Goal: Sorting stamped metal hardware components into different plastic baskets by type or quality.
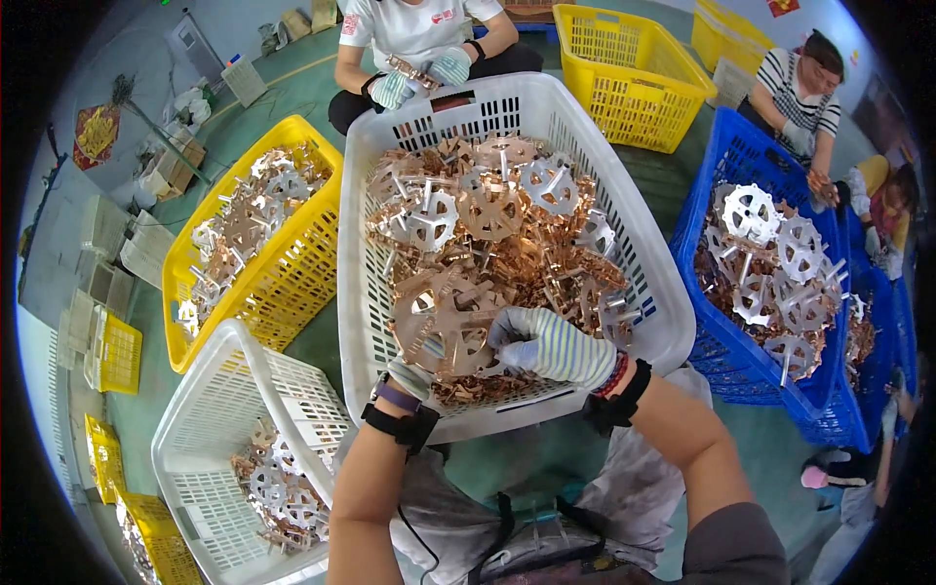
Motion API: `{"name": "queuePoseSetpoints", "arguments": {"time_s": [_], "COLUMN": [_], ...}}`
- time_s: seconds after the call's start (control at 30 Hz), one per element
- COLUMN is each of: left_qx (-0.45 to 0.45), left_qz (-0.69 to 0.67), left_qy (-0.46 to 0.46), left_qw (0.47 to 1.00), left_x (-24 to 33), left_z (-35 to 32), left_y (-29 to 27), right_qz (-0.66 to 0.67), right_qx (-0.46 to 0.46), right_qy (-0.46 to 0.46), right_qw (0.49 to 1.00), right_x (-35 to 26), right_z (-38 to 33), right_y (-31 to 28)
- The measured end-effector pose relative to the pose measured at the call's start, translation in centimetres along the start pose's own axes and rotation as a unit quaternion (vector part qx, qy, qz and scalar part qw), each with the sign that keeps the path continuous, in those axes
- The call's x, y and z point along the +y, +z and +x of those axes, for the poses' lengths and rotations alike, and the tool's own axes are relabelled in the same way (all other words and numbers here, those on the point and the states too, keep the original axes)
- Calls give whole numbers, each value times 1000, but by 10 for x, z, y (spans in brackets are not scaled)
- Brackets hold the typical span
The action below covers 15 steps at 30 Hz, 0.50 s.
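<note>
Copper-coloured plate (417, 300), near side of the white basket (671, 341)
Left hand (411, 376) half hidden at its left, openness and grip unclear; right hand (565, 346) curls nearly closed at its right, hold unclear; a slip could snag a glove on tangled metal parts (531, 261).

The left hand (413, 378) is partly hiding behind a copper-coloured toothed plate (429, 310), so its grip is not showing clearly. The right hand (565, 346) is turning its back to the camera, and its palm is not showing. Copper pieces (522, 263) are overlapping too thickly for separating each one. The lower edge is cutting off a white basket (185, 487); the upper edge is cutting off a white-shirted person (417, 34).
</note>
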<state>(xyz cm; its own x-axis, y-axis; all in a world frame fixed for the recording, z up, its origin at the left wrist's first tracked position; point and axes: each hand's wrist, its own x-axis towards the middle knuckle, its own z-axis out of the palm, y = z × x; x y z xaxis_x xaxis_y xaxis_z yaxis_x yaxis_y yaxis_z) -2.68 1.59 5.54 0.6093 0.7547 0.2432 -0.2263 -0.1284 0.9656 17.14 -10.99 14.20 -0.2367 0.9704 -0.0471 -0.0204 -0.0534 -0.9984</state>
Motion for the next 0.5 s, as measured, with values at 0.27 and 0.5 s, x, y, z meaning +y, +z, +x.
{"name": "queuePoseSetpoints", "arguments": {"time_s": [0.27, 0.5], "left_qx": [-23, -122], "left_qz": [-308, 495], "left_qy": [-54, -105], "left_qw": [950, 854], "left_x": [26, -14], "left_z": [-7, -11], "left_y": [13, 16], "right_qz": [242, 177], "right_qx": [108, 179], "right_qy": [98, 124], "right_qw": [959, 960], "right_x": [12, 27], "right_z": [-2, 8], "right_y": [-14, -2]}}
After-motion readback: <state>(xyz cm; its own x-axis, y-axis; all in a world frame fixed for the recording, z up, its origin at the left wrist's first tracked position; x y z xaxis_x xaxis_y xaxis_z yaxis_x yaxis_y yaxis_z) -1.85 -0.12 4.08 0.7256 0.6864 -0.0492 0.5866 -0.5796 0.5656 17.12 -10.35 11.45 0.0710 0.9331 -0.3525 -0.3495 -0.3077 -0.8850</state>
